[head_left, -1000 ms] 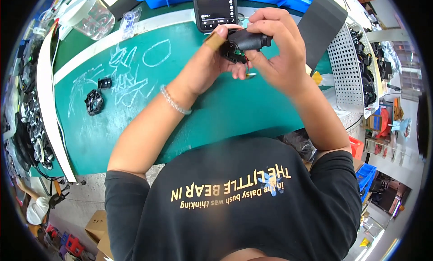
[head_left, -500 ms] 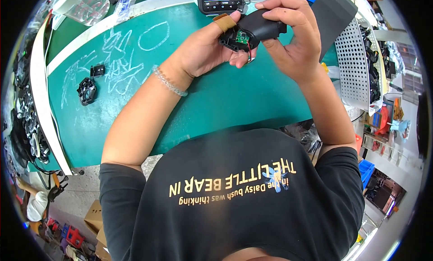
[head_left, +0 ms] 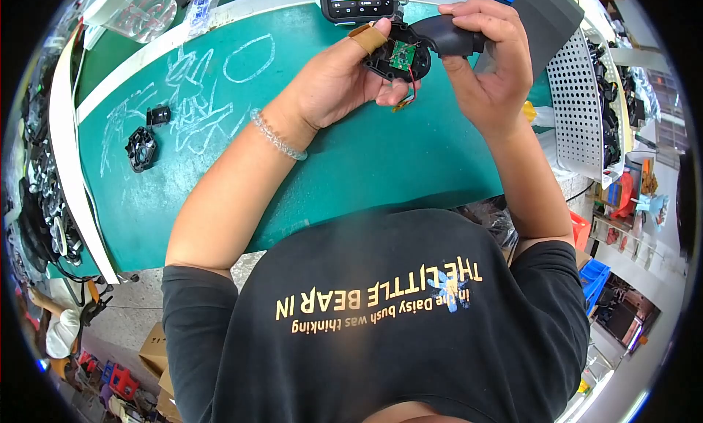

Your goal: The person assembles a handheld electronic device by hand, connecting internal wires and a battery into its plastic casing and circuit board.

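My left hand (head_left: 338, 85), its thumb wrapped in a tan band (head_left: 367, 37), grips a round black plastic housing (head_left: 421, 66). A green circuit board (head_left: 403, 56) shows inside it, and thin red and yellow wires (head_left: 412, 86) hang from its lower side. Between the thumb and fingers of my right hand (head_left: 499, 72) is a smooth, curved black plastic shell (head_left: 448, 36). The shell's left end meets the housing's upper right edge; whether the two are joined I cannot tell. Both pieces are above the green mat (head_left: 351, 167).
Two black plastic parts, a small one (head_left: 158, 115) and a rounder one (head_left: 141, 149), lie on the left. A phone-like screen (head_left: 357, 0) stands beyond my hands. To the right are a dark grey panel (head_left: 545, 28) and a white perforated basket (head_left: 575, 108) of black parts.
My right hand has moved right with the shell, swinging it off the housing. More of the circuit board is now uncovered. My left hand has shifted only slightly.
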